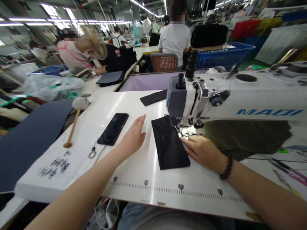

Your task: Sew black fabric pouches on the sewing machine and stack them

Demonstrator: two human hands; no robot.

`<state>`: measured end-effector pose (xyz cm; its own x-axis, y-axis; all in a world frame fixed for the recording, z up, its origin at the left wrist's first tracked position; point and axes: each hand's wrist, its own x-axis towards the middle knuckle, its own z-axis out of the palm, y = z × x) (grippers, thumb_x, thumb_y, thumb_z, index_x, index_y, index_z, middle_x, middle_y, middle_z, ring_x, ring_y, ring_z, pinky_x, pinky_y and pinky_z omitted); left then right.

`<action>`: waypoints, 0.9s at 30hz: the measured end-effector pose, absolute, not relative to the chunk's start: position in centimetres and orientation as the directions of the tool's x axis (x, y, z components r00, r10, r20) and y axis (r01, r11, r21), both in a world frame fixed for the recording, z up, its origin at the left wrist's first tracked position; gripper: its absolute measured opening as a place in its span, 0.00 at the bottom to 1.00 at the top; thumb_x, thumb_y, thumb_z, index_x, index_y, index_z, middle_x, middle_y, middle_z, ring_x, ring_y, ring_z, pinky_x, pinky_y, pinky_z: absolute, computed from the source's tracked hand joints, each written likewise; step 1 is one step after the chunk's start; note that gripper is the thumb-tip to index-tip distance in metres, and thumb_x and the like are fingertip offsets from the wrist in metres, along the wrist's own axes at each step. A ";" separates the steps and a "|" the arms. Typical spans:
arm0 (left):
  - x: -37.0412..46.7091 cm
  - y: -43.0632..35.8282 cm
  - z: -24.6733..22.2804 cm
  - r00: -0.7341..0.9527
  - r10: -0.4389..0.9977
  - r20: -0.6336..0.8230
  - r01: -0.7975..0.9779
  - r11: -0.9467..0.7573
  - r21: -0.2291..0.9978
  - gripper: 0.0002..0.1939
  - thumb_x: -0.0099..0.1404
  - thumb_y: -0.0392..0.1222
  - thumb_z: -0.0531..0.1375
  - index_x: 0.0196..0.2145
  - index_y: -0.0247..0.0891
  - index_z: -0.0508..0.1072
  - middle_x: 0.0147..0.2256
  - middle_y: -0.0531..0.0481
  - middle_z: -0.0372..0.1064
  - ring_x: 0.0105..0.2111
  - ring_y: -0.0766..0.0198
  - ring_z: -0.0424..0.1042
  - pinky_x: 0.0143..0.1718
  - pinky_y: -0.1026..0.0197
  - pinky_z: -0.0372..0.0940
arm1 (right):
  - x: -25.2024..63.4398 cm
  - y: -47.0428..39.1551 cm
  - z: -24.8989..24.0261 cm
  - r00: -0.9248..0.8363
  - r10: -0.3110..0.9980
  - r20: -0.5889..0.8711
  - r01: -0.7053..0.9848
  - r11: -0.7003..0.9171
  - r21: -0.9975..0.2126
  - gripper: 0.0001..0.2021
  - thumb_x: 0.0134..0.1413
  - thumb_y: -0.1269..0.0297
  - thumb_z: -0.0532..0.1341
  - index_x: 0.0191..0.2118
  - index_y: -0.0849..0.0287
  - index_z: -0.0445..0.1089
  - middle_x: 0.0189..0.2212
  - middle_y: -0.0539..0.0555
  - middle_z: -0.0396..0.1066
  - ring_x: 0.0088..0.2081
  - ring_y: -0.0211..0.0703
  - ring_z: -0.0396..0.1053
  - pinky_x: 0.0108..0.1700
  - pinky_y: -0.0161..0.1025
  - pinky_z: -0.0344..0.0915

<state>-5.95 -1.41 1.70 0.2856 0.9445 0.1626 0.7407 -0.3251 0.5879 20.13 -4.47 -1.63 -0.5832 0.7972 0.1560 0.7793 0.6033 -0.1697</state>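
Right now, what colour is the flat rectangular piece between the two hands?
The flat piece is black; the head view shows it best.

Rows of long white ceiling tube lights (39, 24), far beyond the bare left hand (134, 135), brighten the room. They leave pale streaks of glare on the glossy white tabletop (147, 153), one running down between the hands. Just ahead of the bare right hand (203, 150), a small patch of bright metal under the grey-and-white sewing machine head (185, 99) glows almost white; to that hand's right, the dark olive cloth (249, 135) lies dim. Both hands look fairly sharp. Far past them, the background softens; outward, the wide view stretches and smears, and mosaic blocks cover distant heads.
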 end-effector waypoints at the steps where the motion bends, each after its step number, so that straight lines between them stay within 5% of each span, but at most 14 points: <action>1: -5.4 -2.0 1.2 0.384 0.899 0.208 0.790 -0.437 0.430 0.26 0.58 0.28 0.50 0.55 0.33 0.55 0.56 0.35 0.50 0.55 0.50 0.54 0.51 0.45 0.56 | 20.1 -4.5 -1.6 -0.585 0.796 0.156 0.778 0.605 -0.169 0.13 0.52 0.69 0.53 0.44 0.62 0.66 0.31 0.55 0.69 0.33 0.42 0.65 0.36 0.38 0.60; 4: -3.1 -3.5 1.0 0.707 0.697 0.122 0.682 -0.717 0.146 0.17 0.62 0.30 0.51 0.49 0.34 0.63 0.52 0.40 0.57 0.51 0.55 0.60 0.49 0.52 0.59 | 20.1 -4.4 -1.6 -0.593 0.786 0.175 0.766 0.617 -0.180 0.13 0.52 0.70 0.53 0.44 0.63 0.66 0.32 0.56 0.69 0.34 0.43 0.65 0.37 0.38 0.60; 8: 0.0 -3.2 1.3 0.803 0.596 0.002 0.595 -0.802 0.054 0.14 0.62 0.41 0.56 0.44 0.32 0.67 0.44 0.42 0.64 0.43 0.56 0.65 0.44 0.55 0.63 | 20.3 -4.5 -1.7 -0.606 0.764 0.222 0.738 0.644 -0.200 0.11 0.54 0.68 0.52 0.41 0.63 0.67 0.30 0.56 0.68 0.33 0.42 0.65 0.36 0.37 0.60; 17: 1.1 -0.5 0.5 0.792 0.610 0.015 0.608 -0.792 0.056 0.14 0.62 0.45 0.55 0.39 0.31 0.69 0.40 0.43 0.64 0.42 0.56 0.64 0.42 0.56 0.63 | 20.7 -4.8 -1.4 -0.674 0.683 0.281 0.662 0.727 -0.181 0.10 0.57 0.69 0.50 0.32 0.61 0.68 0.22 0.52 0.64 0.25 0.38 0.61 0.27 0.35 0.55; 27: 0.8 0.7 -0.1 0.790 0.609 0.070 0.600 -0.792 0.109 0.14 0.62 0.43 0.55 0.42 0.30 0.67 0.44 0.41 0.63 0.45 0.55 0.62 0.47 0.54 0.60 | 20.1 -4.5 -1.8 -0.610 0.739 0.287 0.727 0.666 -0.168 0.12 0.56 0.70 0.50 0.42 0.66 0.68 0.27 0.55 0.69 0.28 0.40 0.65 0.29 0.35 0.61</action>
<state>0.82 0.71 -0.07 0.7903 0.6086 0.0705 0.6004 -0.7923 0.1087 20.06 -4.48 -1.82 -0.6102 0.7386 0.2865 0.7271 0.6657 -0.1677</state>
